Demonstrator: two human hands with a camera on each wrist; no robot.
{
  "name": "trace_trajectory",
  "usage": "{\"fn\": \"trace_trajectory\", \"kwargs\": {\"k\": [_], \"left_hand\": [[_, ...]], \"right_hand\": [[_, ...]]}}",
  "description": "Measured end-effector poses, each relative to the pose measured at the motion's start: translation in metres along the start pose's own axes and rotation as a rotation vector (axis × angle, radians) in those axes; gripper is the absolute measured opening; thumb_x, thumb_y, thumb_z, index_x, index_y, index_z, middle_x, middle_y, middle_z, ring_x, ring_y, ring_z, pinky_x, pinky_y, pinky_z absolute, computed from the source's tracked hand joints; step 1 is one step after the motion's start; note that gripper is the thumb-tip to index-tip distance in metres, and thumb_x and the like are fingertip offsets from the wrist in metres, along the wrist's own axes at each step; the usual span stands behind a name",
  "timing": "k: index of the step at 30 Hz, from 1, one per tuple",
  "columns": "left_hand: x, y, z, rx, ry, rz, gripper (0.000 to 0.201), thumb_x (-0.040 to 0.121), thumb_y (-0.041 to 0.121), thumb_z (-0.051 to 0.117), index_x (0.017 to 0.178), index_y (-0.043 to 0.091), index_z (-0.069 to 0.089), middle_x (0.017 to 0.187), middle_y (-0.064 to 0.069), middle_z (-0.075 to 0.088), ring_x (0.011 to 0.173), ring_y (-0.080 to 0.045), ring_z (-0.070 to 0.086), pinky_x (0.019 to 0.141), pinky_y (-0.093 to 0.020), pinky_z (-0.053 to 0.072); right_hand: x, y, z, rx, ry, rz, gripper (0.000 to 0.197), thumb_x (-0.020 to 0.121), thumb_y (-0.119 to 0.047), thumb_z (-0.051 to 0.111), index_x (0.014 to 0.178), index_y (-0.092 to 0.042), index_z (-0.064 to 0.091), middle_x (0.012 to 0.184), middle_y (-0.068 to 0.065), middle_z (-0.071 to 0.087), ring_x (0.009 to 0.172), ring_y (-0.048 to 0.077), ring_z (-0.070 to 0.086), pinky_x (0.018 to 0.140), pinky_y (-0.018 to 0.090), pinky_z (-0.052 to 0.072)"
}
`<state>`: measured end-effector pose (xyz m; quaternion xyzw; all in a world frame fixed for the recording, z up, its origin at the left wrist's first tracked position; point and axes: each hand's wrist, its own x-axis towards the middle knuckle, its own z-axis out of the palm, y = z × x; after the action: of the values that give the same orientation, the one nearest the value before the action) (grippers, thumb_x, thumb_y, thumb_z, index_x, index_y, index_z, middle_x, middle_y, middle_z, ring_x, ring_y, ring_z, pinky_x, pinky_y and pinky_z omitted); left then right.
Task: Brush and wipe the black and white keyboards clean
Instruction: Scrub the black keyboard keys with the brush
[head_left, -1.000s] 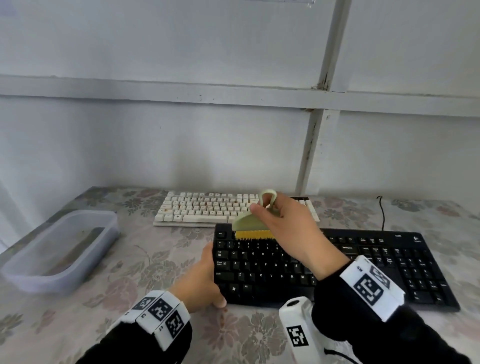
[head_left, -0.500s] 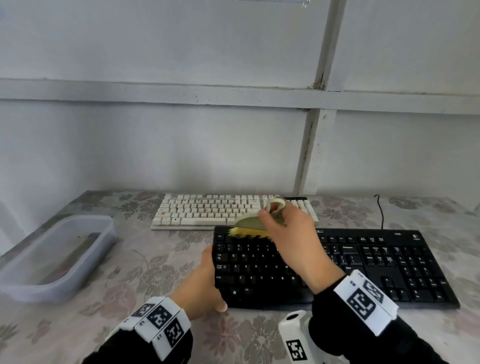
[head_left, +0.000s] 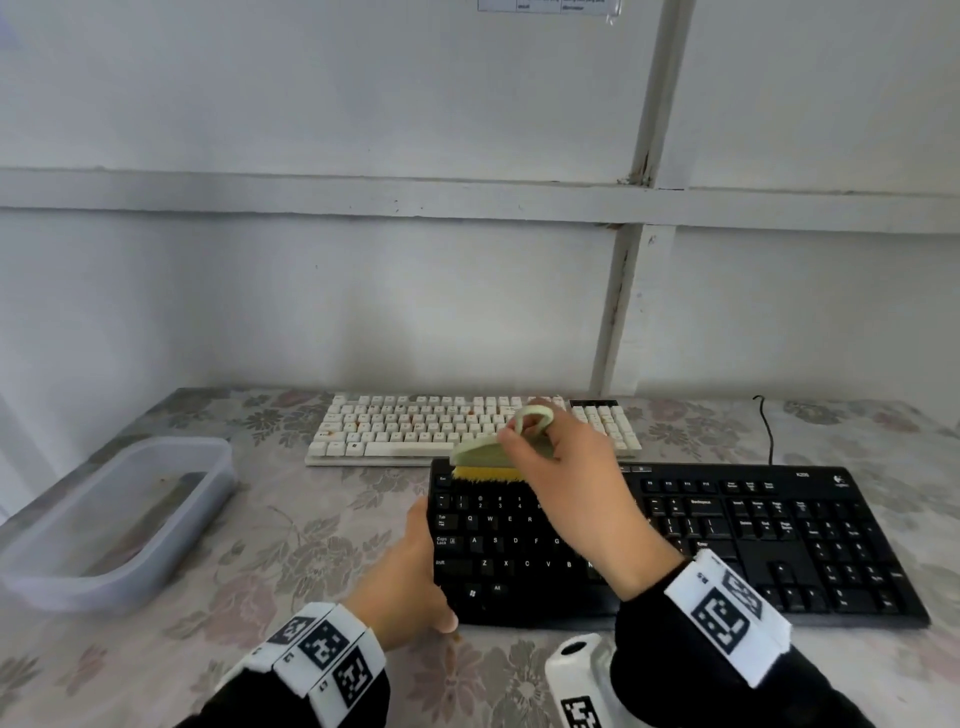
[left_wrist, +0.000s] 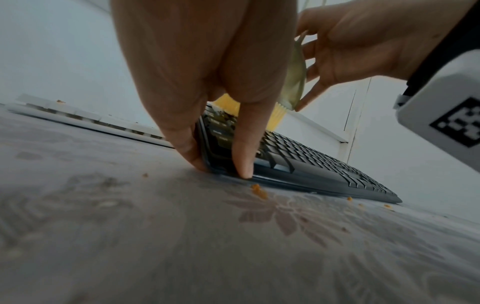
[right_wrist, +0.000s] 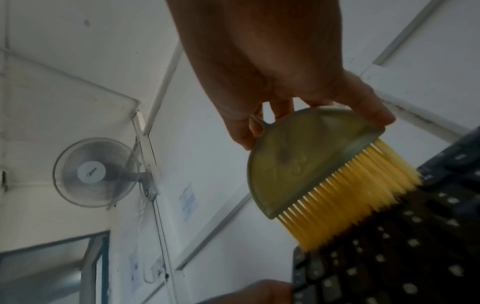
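The black keyboard (head_left: 753, 545) lies nearest me on the floral tablecloth, with the white keyboard (head_left: 415, 426) just behind it. My right hand (head_left: 524, 439) pinches the loop handle of a pale green brush (head_left: 483, 457). Its yellow bristles (right_wrist: 345, 207) rest on the black keyboard's top left key row. My left hand (head_left: 415, 571) grips the black keyboard's front left corner, fingers along the left edge and thumb at the front. In the left wrist view its fingertips (left_wrist: 192, 158) press against the keyboard (left_wrist: 324, 164).
A clear plastic tub (head_left: 130, 571) sits at the left of the table. Orange crumbs (left_wrist: 258, 190) lie on the cloth by the black keyboard's front edge. A black cable (head_left: 769, 431) runs to the wall at the back right. The wall stands close behind the keyboards.
The brush has tipped flat and back up in short sweeps over the black keyboard's top left keys, ending slightly further left. The left hand has kept its hold on the corner.
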<state>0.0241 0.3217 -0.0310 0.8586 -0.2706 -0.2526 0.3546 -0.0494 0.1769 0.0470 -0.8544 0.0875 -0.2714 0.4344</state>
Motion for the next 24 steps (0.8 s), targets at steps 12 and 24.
{"fn": "trace_trajectory", "kwargs": {"k": [12,24], "left_hand": [[0.000,-0.002,0.001,-0.018,-0.002,0.005,0.111,0.068,-0.008,0.070,0.142,0.033,-0.002,0.104,0.007,0.057,0.089,-0.005,0.058,0.066,-0.016,0.049],[-0.002,-0.002,-0.001,-0.073,-0.010,-0.019,0.108,0.067,-0.009,0.068,0.140,0.034,0.001,0.100,0.003,0.060,0.089,-0.010,0.060,0.070,-0.018,0.050]], "right_hand": [[0.002,0.018,-0.043,-0.020,0.192,0.086,0.021,0.092,-0.019,0.057,0.074,-0.008,0.057,0.047,-0.011,0.045,0.043,0.003,0.036,0.043,0.011,0.029],[-0.011,0.055,-0.102,-0.076,0.243,0.234,0.012,0.092,-0.020,0.058,0.081,-0.014,0.062,0.058,-0.005,0.051,0.042,0.001,0.041,0.041,0.009,0.029]]}}
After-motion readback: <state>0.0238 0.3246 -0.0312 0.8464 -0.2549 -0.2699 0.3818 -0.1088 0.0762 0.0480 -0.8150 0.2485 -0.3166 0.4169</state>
